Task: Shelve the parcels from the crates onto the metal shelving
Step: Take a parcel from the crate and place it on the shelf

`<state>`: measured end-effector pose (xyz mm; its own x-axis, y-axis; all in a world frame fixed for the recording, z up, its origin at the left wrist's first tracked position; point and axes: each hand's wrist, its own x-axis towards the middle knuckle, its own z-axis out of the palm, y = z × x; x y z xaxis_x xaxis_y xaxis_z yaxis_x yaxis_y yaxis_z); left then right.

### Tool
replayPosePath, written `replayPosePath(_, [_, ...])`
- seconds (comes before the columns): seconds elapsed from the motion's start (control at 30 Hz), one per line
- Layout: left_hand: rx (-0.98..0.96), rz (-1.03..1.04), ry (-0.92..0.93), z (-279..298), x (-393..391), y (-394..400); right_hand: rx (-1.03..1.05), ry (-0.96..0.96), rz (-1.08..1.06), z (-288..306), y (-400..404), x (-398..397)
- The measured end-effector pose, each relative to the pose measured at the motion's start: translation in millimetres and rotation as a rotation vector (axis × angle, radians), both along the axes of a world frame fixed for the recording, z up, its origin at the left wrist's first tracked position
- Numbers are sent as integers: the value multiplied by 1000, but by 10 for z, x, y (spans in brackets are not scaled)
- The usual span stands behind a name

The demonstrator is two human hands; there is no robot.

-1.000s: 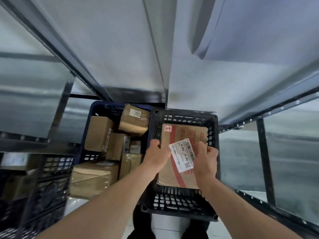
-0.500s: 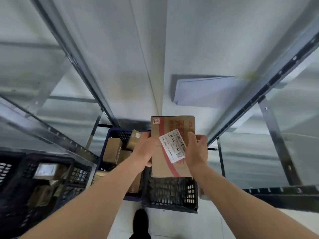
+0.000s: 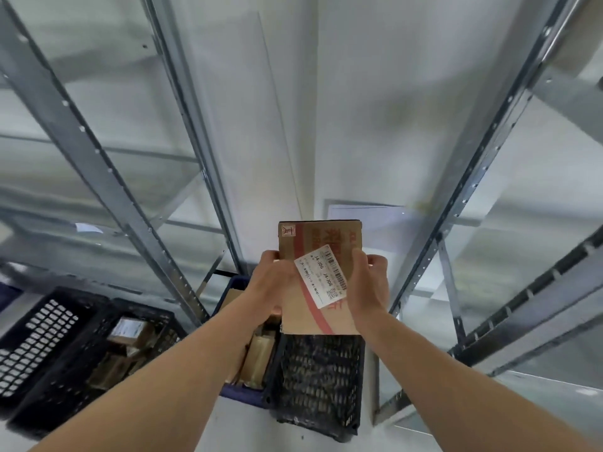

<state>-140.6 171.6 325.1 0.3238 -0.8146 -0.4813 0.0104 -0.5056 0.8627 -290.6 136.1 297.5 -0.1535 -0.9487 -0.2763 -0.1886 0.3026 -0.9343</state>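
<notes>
Here the left hand (image 3: pixel 275 282) and right hand (image 3: pixel 370 285) are clamping the flat brown cardboard parcel (image 3: pixel 321 239) by its side edges above the near black mesh crate (image 3: pixel 321 386); it is looking light and stiff.

The left hand (image 3: pixel 272 282) covers the left edge of the cardboard parcel (image 3: pixel 321 278) and the right hand (image 3: pixel 370 285) its right edge; the fine print on its white label (image 3: pixel 321 277) is too small to read, and the red printing is partly under that label. The parcel hides the rim of the black crate (image 3: pixel 319 383) below it; the left forearm hides most of the blue crate (image 3: pixel 233 288). Both forearms run off the bottom edge; the metal shelving (image 3: pixel 98 151) is smeared with blur, and the boxes in the crates at lower left (image 3: pixel 127 340) are too dim to tell apart.
</notes>
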Motion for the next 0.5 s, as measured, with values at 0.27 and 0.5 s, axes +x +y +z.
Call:
replayPosePath(0.27, [-72,-92,-65,445,-187,511,-115,15,-18,348,612,-207])
replayPosePath(0.5, [-80,-178,-66,590,-374,1197,-130,7,-93,513,1402,-420])
